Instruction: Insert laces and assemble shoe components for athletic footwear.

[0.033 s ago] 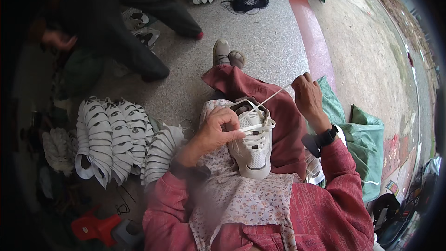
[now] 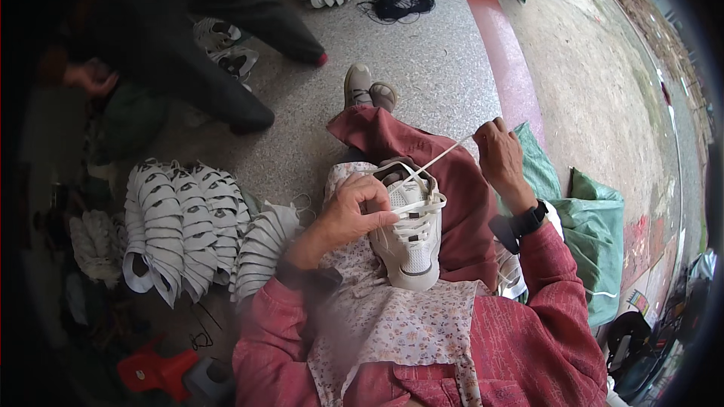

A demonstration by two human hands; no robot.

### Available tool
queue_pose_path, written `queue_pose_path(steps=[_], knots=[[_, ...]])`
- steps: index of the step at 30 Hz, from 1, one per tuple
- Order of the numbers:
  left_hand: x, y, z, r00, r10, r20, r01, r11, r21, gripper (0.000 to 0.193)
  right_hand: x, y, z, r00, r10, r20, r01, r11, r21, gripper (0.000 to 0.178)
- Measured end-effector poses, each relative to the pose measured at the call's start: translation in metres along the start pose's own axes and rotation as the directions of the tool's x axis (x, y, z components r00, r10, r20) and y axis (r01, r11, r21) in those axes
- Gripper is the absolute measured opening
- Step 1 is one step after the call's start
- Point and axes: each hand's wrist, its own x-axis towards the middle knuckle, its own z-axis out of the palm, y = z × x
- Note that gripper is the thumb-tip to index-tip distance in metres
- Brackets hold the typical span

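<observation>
A white mesh sneaker (image 2: 417,256) rests on my lap over the floral apron (image 2: 407,324), its toe pointing toward me. With thumb and forefinger together, my left hand (image 2: 356,207) pinches white shoelace at the sneaker's left side. Out to the right and above the shoe, my right hand (image 2: 498,152) is closed on the end of a shoelace (image 2: 441,157). That lace runs straight from the shoe's upper eyelets to my fingers. Lace rows cross the tongue, and a loose loop lies over the upper right eyelets.
Left of me stand stacked white shoe uppers (image 2: 188,226). Green sacks (image 2: 592,226) lie to my right. A red plastic stool (image 2: 154,369) is at lower left. Another person in dark trousers (image 2: 173,45) stands at upper left. Black cord (image 2: 400,4) lies on the far floor.
The other person's hand at the left has shifted slightly outward. My hands and the sneaker look the same.
</observation>
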Motion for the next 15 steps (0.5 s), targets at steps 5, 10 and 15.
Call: queue_pose_path(steps=[5,10,15], knots=[[0.006,0.005,-0.004,0.996,-0.027,0.083,0.03,0.999,-0.033,0.017,-0.019,0.026,0.024,0.992,-0.049,0.119,0.014,0.959,0.282,0.012],[-0.005,0.031,-0.004,0.981,-0.185,-0.053,0.192,0.953,0.234,0.015,-0.032,-0.013,-0.019,0.942,-0.316,0.113,0.171,0.742,0.649,0.026],[0.005,0.046,0.002,0.982,-0.122,-0.142,0.152,0.964,0.219,0.014,-0.035,-0.02,-0.017,0.754,-0.612,0.238,0.239,0.594,0.768,0.022]])
